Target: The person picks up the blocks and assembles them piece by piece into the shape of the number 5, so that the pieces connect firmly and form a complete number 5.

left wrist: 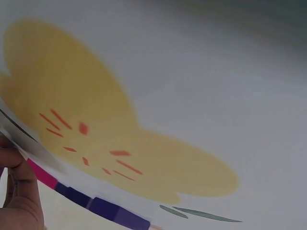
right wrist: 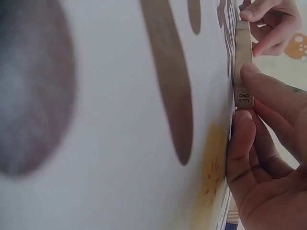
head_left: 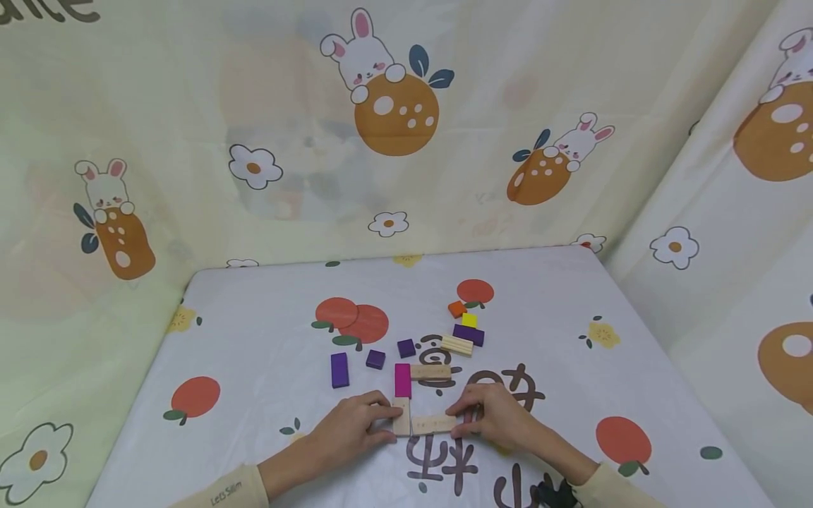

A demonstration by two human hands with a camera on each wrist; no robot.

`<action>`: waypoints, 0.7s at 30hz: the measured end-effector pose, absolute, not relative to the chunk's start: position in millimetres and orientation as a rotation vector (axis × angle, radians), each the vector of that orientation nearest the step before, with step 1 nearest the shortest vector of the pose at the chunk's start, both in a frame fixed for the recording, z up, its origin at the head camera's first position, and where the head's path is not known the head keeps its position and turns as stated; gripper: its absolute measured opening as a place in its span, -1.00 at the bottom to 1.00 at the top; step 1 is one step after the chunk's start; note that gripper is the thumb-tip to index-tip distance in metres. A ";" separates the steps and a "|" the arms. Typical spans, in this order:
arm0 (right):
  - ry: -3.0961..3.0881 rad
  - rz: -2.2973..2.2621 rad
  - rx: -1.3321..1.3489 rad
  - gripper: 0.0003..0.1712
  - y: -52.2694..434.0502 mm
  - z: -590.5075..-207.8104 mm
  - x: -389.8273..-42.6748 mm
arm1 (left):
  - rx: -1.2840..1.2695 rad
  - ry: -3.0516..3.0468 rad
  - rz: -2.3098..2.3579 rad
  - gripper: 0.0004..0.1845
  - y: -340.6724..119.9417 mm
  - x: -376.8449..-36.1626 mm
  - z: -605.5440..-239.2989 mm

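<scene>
Two hands square up plain wooden blocks at the near edge of the bench (head_left: 254,331).
Left hand (head_left: 348,432) pinches the short upright block (head_left: 401,416); right hand (head_left: 495,416) pinches the long flat block (head_left: 434,424), stamped 38, its end butting the upright one. A sideways nudge could knock the smooth magenta block (head_left: 403,379) just behind, since the glossy printed cloth probably gives little grip.

The wooden block (right wrist: 243,98) end reads "38".
</scene>
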State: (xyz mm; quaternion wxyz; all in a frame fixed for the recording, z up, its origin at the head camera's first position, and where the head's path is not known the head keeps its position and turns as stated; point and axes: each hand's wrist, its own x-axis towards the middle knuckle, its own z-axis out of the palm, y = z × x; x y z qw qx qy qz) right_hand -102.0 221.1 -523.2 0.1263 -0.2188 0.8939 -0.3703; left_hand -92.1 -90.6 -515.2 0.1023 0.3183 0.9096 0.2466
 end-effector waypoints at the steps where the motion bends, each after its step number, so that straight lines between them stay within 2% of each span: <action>1: 2.600 -1.075 -0.641 -0.73 221.0 -523.1 -102.2 | 0.934 2.685 0.725 -0.53 -90.4 -92.1 -515.4; 21: 2.624 -1.042 -0.666 -0.70 221.1 -525.4 -107.3 | 0.943 2.705 0.728 -0.53 -89.5 -90.9 -518.1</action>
